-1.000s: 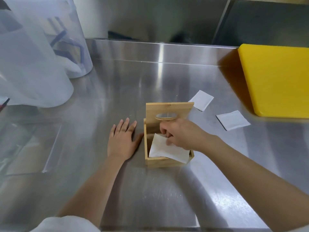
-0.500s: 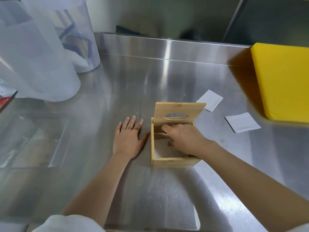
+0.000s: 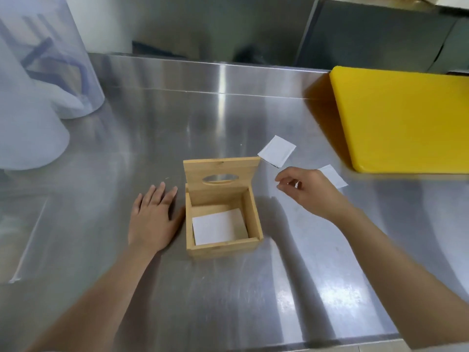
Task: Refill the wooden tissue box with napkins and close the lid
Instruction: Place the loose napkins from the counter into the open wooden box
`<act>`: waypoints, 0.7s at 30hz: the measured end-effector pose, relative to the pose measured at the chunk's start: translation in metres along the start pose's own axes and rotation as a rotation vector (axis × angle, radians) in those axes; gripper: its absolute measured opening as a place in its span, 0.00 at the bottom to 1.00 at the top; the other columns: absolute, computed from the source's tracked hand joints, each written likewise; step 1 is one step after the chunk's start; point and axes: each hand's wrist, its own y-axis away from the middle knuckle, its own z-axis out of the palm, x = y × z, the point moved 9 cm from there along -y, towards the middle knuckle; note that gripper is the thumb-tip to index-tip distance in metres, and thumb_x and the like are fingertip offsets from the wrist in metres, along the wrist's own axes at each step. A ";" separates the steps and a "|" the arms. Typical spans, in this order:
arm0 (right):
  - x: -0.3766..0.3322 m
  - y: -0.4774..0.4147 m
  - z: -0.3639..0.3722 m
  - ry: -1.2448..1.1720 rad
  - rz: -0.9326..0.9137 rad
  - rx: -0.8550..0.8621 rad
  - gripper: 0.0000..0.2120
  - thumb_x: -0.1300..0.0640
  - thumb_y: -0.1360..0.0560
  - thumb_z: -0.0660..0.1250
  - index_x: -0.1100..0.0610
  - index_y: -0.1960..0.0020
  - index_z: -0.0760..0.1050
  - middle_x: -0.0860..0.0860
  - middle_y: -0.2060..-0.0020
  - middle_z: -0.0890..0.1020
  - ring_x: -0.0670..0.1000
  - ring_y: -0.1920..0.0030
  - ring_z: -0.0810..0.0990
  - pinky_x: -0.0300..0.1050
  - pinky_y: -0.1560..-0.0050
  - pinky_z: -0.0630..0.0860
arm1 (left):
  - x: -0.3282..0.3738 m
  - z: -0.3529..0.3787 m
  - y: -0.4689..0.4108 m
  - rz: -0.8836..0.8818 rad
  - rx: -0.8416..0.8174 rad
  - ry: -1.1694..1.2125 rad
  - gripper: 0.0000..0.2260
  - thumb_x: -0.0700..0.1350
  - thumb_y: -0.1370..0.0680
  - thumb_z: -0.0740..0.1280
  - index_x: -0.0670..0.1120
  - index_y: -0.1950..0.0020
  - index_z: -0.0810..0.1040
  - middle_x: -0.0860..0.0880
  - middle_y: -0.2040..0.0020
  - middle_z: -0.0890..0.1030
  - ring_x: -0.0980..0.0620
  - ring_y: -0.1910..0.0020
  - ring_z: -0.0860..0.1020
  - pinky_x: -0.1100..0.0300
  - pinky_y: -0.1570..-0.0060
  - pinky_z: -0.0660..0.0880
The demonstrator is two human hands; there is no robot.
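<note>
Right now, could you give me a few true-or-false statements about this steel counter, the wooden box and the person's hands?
1. The wooden tissue box has its lid shut. False: the lid stands open.
2. One white napkin lies inside the box. True.
3. The left hand rests flat on the steel counter beside the box. True.
4. The right hand holds a napkin. False: it is empty, reaching toward two loose white napkins.
5. A yellow cutting board lies at the right. True.

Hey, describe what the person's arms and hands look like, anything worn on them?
Both forearms are bare. The left hand and right hand show no gloves, and no rings or watch are visible. The only clothing in view is a sliver of pale sleeve at the lower right corner.
</note>
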 end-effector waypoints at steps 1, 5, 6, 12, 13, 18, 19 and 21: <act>0.021 -0.005 -0.004 0.057 0.041 0.027 0.08 0.63 0.26 0.66 0.59 0.48 0.78 0.55 0.57 0.83 0.46 0.62 0.78 0.33 0.57 0.72 | 0.000 0.000 0.000 -0.004 0.005 0.012 0.24 0.56 0.22 0.53 0.53 0.27 0.59 0.47 0.23 0.58 0.48 0.24 0.53 0.50 0.27 0.46; 0.097 -0.021 -0.015 0.238 0.217 0.014 0.14 0.67 0.27 0.62 0.58 0.44 0.76 0.58 0.47 0.82 0.60 0.47 0.79 0.51 0.47 0.77 | 0.000 -0.002 0.001 -0.007 0.026 0.009 0.23 0.54 0.22 0.56 0.52 0.27 0.61 0.47 0.24 0.59 0.48 0.24 0.54 0.51 0.27 0.47; 0.109 -0.024 -0.017 0.288 0.239 -0.013 0.15 0.68 0.28 0.63 0.59 0.42 0.75 0.58 0.45 0.81 0.61 0.46 0.78 0.53 0.46 0.77 | 0.001 -0.002 0.000 -0.008 0.029 0.002 0.23 0.54 0.22 0.56 0.52 0.27 0.62 0.47 0.24 0.59 0.48 0.25 0.54 0.51 0.27 0.47; 0.140 -0.047 -0.015 0.526 0.232 -0.193 0.21 0.68 0.27 0.63 0.55 0.36 0.69 0.54 0.36 0.76 0.58 0.36 0.72 0.52 0.38 0.67 | 0.000 -0.001 -0.001 -0.013 0.024 -0.014 0.23 0.52 0.22 0.57 0.50 0.28 0.62 0.47 0.24 0.59 0.48 0.24 0.54 0.52 0.27 0.47; 0.145 -0.050 -0.011 0.541 0.236 -0.226 0.21 0.66 0.27 0.63 0.53 0.36 0.69 0.54 0.35 0.75 0.57 0.35 0.71 0.53 0.37 0.65 | 0.000 -0.002 -0.001 -0.015 0.023 -0.016 0.23 0.52 0.22 0.58 0.50 0.28 0.62 0.47 0.24 0.59 0.49 0.24 0.54 0.52 0.27 0.47; 0.155 -0.062 -0.010 0.541 0.245 -0.266 0.20 0.61 0.26 0.66 0.51 0.36 0.68 0.52 0.37 0.76 0.56 0.36 0.69 0.54 0.38 0.62 | 0.000 -0.003 -0.001 -0.015 0.029 -0.010 0.22 0.51 0.24 0.59 0.50 0.29 0.66 0.47 0.25 0.63 0.48 0.25 0.57 0.50 0.27 0.50; 0.157 -0.063 -0.010 0.550 0.256 -0.284 0.20 0.59 0.27 0.67 0.51 0.37 0.68 0.52 0.38 0.77 0.56 0.36 0.69 0.54 0.38 0.62 | 0.000 -0.004 -0.001 -0.022 0.030 -0.009 0.22 0.50 0.24 0.60 0.50 0.30 0.67 0.47 0.25 0.63 0.48 0.25 0.57 0.50 0.28 0.51; 0.161 -0.063 -0.009 0.578 0.295 -0.326 0.19 0.55 0.27 0.67 0.51 0.37 0.68 0.54 0.39 0.77 0.56 0.37 0.69 0.54 0.39 0.61 | -0.001 -0.004 -0.002 -0.032 0.034 -0.015 0.22 0.48 0.24 0.63 0.50 0.30 0.67 0.47 0.26 0.64 0.49 0.25 0.58 0.51 0.28 0.51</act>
